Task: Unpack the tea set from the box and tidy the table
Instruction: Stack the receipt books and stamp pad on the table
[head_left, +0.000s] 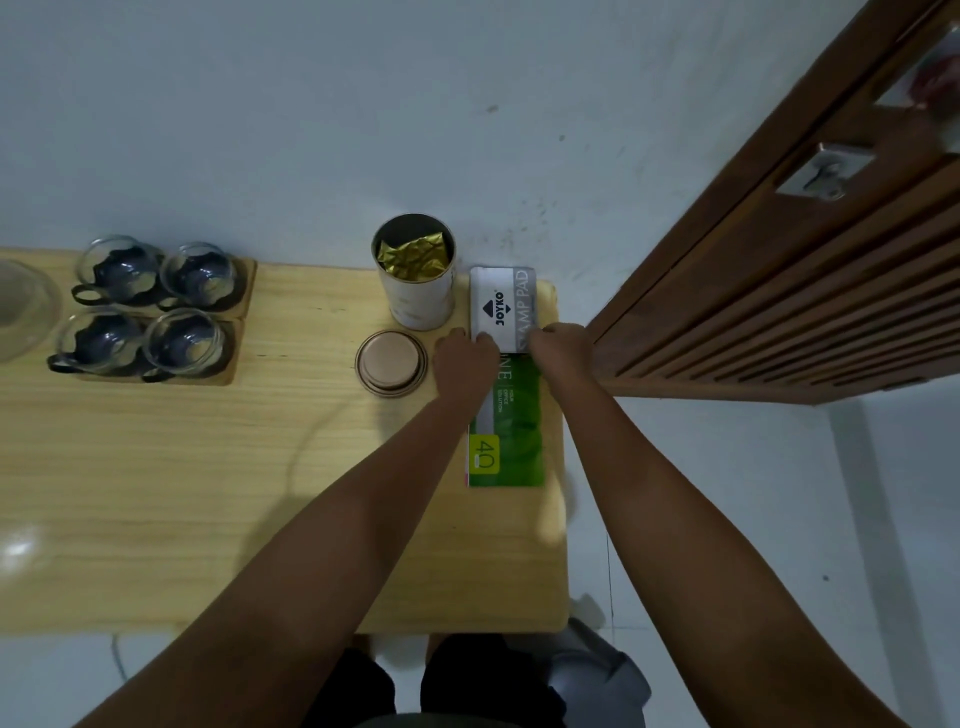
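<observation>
A white and grey stamp pad box (501, 304) lies at the far right corner of the wooden table (208, 467), on top of a green booklet (514, 436). My left hand (465, 358) grips the box's near left corner and my right hand (558, 345) grips its near right corner. Just left of the box stands an open white tea tin (415, 291) with a gold foil bag (413, 257) inside. Its round lid (391, 362) lies flat in front of the tin. Several glass cups (150, 306) sit on wooden trays (228, 358) at the far left.
A glass vessel (21, 306) is partly cut off at the left edge. A brown wooden door (779, 291) stands close to the table's right corner. The white wall runs along the table's far edge. White floor lies to the right.
</observation>
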